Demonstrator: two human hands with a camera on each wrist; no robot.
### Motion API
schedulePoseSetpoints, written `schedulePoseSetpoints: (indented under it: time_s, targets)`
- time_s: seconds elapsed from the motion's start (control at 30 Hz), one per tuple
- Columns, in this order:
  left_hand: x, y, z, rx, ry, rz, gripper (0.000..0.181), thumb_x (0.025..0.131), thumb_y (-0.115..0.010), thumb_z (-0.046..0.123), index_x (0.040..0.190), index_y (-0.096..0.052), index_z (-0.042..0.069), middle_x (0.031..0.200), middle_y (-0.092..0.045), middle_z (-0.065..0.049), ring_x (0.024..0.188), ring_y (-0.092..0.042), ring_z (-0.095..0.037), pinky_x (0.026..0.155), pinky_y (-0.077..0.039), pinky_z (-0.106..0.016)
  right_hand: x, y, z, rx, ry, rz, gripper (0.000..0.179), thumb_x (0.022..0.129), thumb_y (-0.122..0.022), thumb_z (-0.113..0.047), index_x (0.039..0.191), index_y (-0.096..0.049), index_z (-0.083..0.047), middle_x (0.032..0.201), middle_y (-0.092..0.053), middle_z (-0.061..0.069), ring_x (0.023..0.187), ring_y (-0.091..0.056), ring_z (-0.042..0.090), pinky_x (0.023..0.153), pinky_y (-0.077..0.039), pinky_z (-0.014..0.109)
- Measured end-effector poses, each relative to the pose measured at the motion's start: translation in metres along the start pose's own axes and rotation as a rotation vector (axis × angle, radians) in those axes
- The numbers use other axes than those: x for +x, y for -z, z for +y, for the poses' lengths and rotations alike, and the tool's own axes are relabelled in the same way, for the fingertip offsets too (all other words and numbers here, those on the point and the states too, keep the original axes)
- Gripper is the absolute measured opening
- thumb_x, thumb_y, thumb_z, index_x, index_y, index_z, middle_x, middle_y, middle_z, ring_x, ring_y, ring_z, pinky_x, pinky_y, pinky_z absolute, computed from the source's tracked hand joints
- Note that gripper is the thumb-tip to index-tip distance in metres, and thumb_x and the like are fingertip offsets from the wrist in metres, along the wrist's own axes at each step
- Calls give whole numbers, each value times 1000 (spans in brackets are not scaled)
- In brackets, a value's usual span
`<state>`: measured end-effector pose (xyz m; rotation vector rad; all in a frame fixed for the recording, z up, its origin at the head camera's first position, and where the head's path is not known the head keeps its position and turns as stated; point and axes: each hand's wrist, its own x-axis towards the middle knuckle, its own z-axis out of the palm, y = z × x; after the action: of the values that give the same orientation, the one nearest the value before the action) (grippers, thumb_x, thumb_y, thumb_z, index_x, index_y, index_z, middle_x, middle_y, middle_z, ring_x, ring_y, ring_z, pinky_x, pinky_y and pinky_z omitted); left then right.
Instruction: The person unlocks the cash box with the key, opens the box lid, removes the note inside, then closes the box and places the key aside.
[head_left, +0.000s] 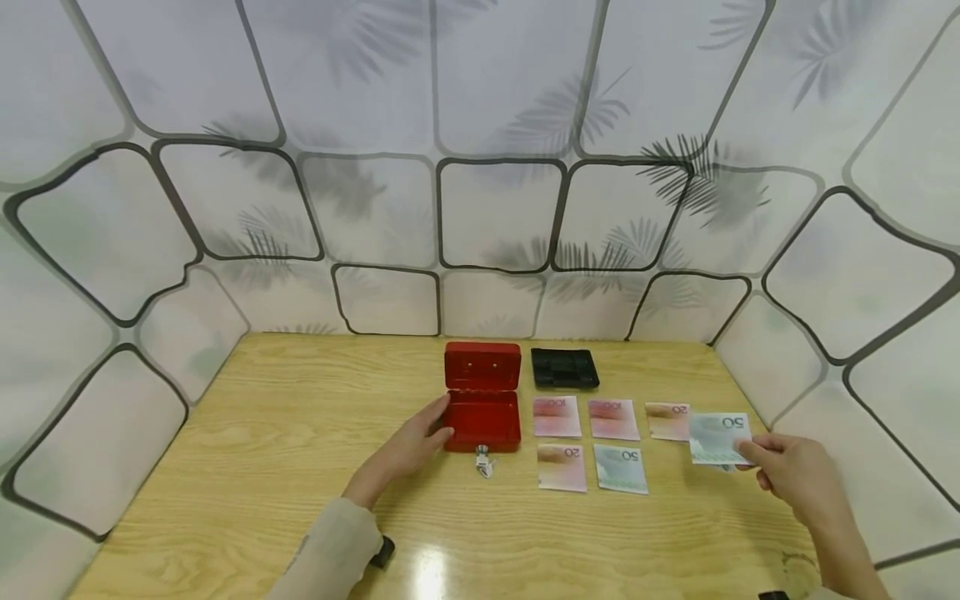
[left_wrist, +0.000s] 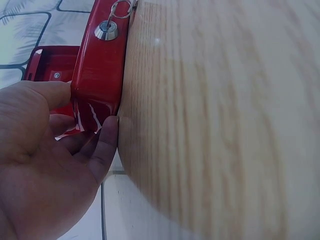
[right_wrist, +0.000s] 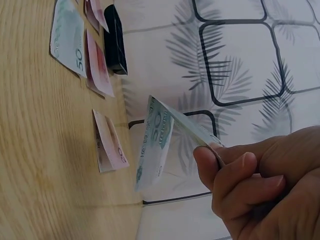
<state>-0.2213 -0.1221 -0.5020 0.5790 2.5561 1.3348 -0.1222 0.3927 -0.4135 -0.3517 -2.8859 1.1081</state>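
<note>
My left hand point(head_left: 411, 442) rests against the left side of a red cash box point(head_left: 482, 421), whose lid stands raised. In the left wrist view, thumb and fingers touch the box near its front corner, beside the silver lock point(left_wrist: 106, 31) with a key in it. My right hand point(head_left: 802, 475) pinches a green-blue 50 banknote point(head_left: 718, 437) between thumb and fingers, raised above the table. The right wrist view shows a creased 50 note point(right_wrist: 159, 127) hanging from the fingers. Part of another greenish thing shows beneath the note; what it is I cannot tell.
A black tray point(head_left: 564, 368) lies behind the notes. Pink 100 notes point(head_left: 556, 417), 20 notes point(head_left: 562, 468) and another 50 note point(head_left: 621, 469) lie in two rows right of the box. Patterned cloth walls point(head_left: 495, 217) enclose the wooden table point(head_left: 247, 467).
</note>
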Motion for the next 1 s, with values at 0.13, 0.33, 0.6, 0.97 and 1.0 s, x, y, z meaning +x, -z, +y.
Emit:
schedulePoseSetpoints:
  time_s: [0.13,0.33,0.6,0.97,1.0]
  targets:
    - [0,0,0,7,-5,-1,62,107,-55,10,160,-26,-5,165,-27,-24,152,-25,-41,122,-24,-55,3,-7,8,-30,8,-67,31,101,-66,-20,97,-73,9,69,-69,2,52,-52,10,45,-38,24]
    - [0,0,-1,11,-4,-2,62,108,-55,11,160,-26,-5,165,-27,-24,153,-24,-40,122,-23,-55,11,-22,19,-47,16,-158,26,100,-67,-21,91,-76,2,68,-67,3,53,-50,11,47,-37,24]
    - [0,0,0,5,6,-8,63,107,-55,10,161,-25,-5,165,-27,-23,153,-25,-40,122,-24,-55,16,-38,26,-31,13,-211,23,98,-67,-16,82,-73,0,61,-60,1,53,-48,13,50,-35,24]
    - [0,0,1,14,5,6,62,108,-55,11,160,-27,-5,165,-29,-23,153,-25,-40,122,-24,-54,19,-52,32,-92,-7,-161,25,95,-71,-20,81,-74,1,57,-58,-2,55,-51,15,51,-37,25]
    - [0,0,1,14,3,7,62,108,-55,11,160,-27,-5,165,-29,-23,153,-25,-40,122,-24,-55,19,-54,33,-96,-4,-157,26,95,-71,-21,81,-75,1,58,-59,-2,56,-51,15,51,-38,25]
